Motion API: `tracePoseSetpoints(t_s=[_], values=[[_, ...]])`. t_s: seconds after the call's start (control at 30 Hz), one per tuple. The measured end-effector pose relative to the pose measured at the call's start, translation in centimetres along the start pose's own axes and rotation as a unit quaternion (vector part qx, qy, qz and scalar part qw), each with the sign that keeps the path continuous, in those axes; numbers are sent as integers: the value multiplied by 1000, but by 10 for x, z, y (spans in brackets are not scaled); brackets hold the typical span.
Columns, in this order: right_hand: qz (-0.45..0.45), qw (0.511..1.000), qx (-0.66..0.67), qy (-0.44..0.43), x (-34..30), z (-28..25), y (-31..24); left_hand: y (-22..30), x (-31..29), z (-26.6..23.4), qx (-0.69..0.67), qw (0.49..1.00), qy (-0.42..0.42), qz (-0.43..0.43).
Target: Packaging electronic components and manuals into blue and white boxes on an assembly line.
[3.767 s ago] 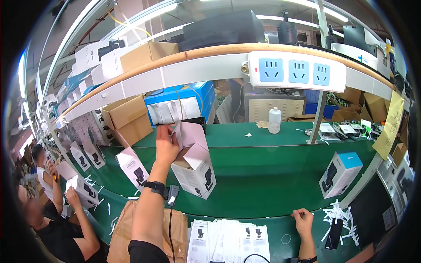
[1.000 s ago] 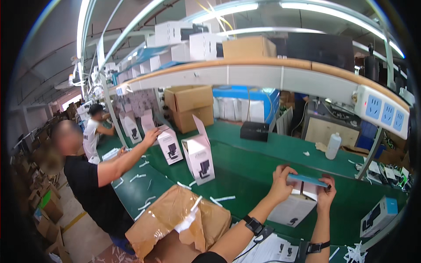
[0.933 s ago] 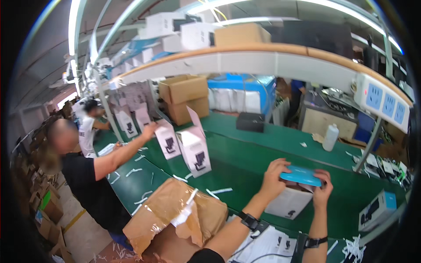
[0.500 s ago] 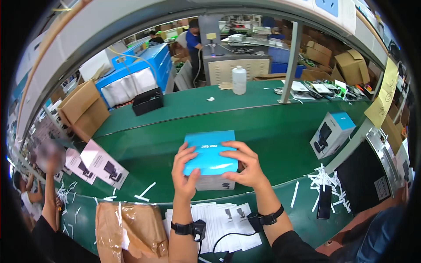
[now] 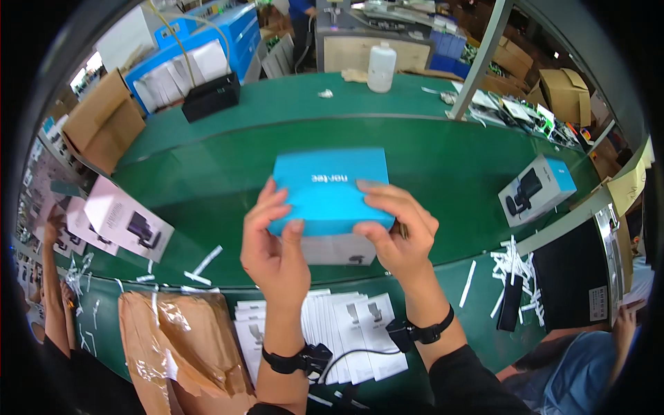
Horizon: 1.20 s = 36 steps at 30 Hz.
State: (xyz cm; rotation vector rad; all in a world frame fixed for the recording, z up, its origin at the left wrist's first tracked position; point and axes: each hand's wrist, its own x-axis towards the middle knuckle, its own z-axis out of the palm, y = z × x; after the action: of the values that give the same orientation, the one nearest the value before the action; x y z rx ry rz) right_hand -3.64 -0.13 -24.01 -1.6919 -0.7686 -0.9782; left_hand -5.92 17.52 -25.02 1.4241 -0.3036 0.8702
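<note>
A carton box (image 5: 330,169) with a glossy blue top and pale sides stands in the middle of the green bench, in front of me. My left hand (image 5: 275,252) grips its left near corner, the fingers on the blue top and the thumb at the near edge. On the opposite corner is my right hand (image 5: 402,232), its fingers bent over the top and its thumb pressed to the near edge. Part of the pale front shows between my wrists, with a dark product picture on it. Both wrists wear black straps with small devices.
Similar boxes stand at the left (image 5: 128,221) and right (image 5: 536,190). Nearer me lie printed leaflets (image 5: 363,332), a brown carton (image 5: 187,339) and white paper strips (image 5: 515,270). A plastic bottle (image 5: 381,68) is on the back shelf. People sit at both sides.
The view has tilted downward, so the background sits higher. The box looks larger and is higher in the picture. My two hands still hold its corners.
</note>
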Motion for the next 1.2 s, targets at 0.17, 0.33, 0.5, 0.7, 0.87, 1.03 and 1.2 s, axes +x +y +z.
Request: tracePoseSetpoints(t_s=[0.17,0.33,0.5,0.7,0.87,1.03,1.2], values=[[-47,999,-15,-8,8,-5,-6,-3,4,-4,34,997,-17,60],[-124,990,54,41,12,7,16,8,9,-6,81,995,16,63],[-54,997,56,22,5,-1,-4,-1,1,-2,50,992,28,113],[20,998,-63,17,7,-24,-19,16,5,-14,-21,981,-174,79],[25,998,-5,65,7,-29,-8,30,8,3,102,984,-135,52],[79,988,124,55,8,-37,-4,53,23,8,92,982,-157,-57],[96,979,181,14,12,-53,-1,62,41,1,200,952,-232,0]])
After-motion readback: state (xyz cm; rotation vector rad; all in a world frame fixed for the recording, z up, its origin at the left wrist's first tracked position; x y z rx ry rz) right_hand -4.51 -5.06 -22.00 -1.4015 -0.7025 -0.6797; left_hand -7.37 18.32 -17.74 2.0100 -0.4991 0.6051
